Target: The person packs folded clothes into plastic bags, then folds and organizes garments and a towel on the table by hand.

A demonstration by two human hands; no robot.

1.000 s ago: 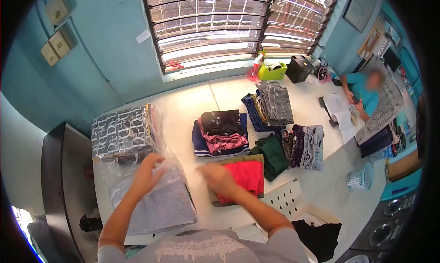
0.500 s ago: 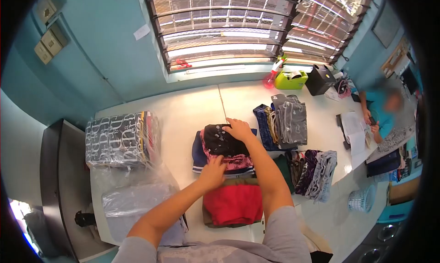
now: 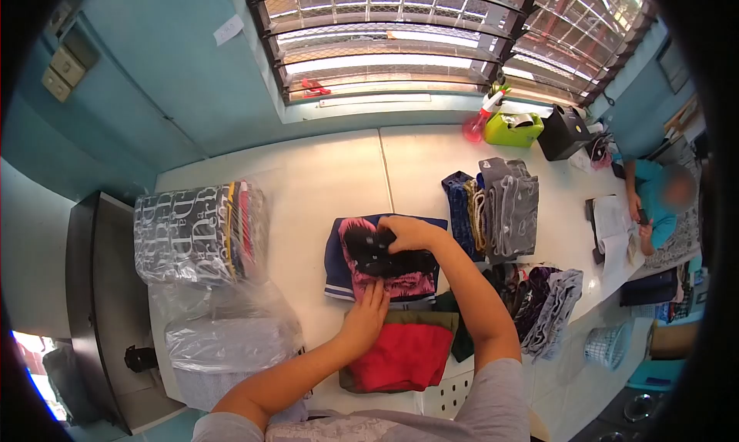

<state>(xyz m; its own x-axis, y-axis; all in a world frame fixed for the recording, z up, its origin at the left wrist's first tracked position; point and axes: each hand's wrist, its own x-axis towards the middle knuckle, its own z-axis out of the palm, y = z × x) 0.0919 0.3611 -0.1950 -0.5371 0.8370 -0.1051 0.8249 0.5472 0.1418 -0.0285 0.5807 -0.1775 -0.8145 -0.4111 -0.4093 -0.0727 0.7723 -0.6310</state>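
Observation:
A folded black-and-pink garment [image 3: 392, 266] lies on a folded navy garment with white stripes [image 3: 336, 269] in the middle of the table. My right hand [image 3: 408, 236] has its fingers curled into the black cloth at the upper part, bunching it up. Stretched fingers of my left hand [image 3: 371, 313] rest on the pink lower edge. Below this pile, nearer my body, is a folded red garment [image 3: 404, 357] over an olive one [image 3: 439, 319].
Plastic-wrapped folded textiles [image 3: 185, 234] stand on the left of the white table [image 3: 323, 161]. To the right are folded gray clothes [image 3: 512, 207] and patterned clothes [image 3: 554, 303]. A red spray bottle [image 3: 475, 126] and green container [image 3: 512, 130] stand by the window. A seated person [image 3: 654, 203] is at far right.
My right hand has moved from lying spread on the black cloth to gripping and bunching it. My left hand has shifted slightly down, its fingers straightening on the pink edge. The view has tilted slightly.

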